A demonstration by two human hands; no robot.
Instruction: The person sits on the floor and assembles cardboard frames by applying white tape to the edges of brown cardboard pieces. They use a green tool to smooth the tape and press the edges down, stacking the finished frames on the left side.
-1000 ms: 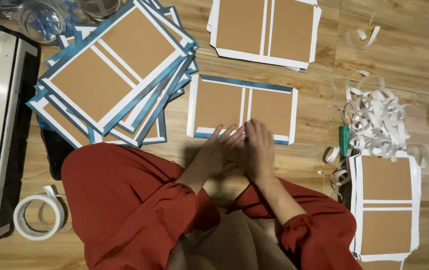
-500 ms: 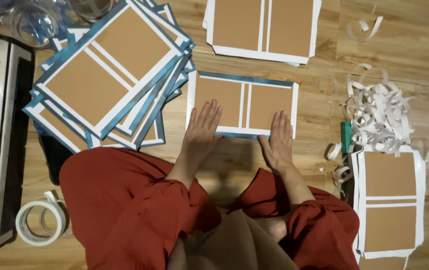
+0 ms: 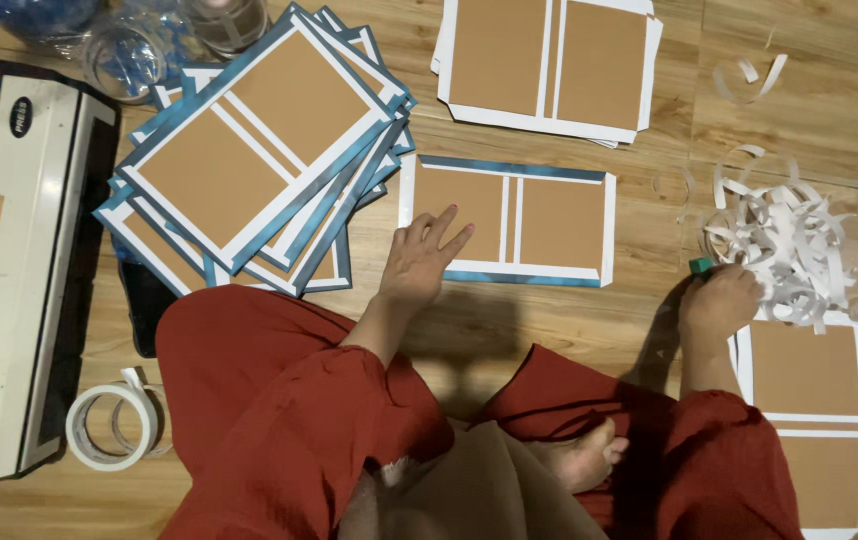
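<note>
A brown board with white borders and blue tape edges [image 3: 549, 215] lies flat on the wooden floor in front of me. My left hand [image 3: 424, 258] rests on its lower left corner, fingers spread, holding nothing. My right hand [image 3: 717, 303] is out to the right, closed around a small green tool [image 3: 700, 266], of which only the tip shows. That hand sits at the edge of a pile of curled white paper strips [image 3: 779, 240] and just above a stack of white-bordered boards [image 3: 809, 370].
A fanned stack of blue-edged boards [image 3: 249, 160] lies at the left and a white-edged stack [image 3: 549, 60] at the top. A white machine [image 3: 9, 200] stands far left, with tape rolls [image 3: 109, 425] below it. Clear jars [image 3: 129, 50] stand at the top left.
My hands were together at the board's near edge, then spread onto it. Now the left stays on the left corner and the right has moved far right and closed on the green tool.
</note>
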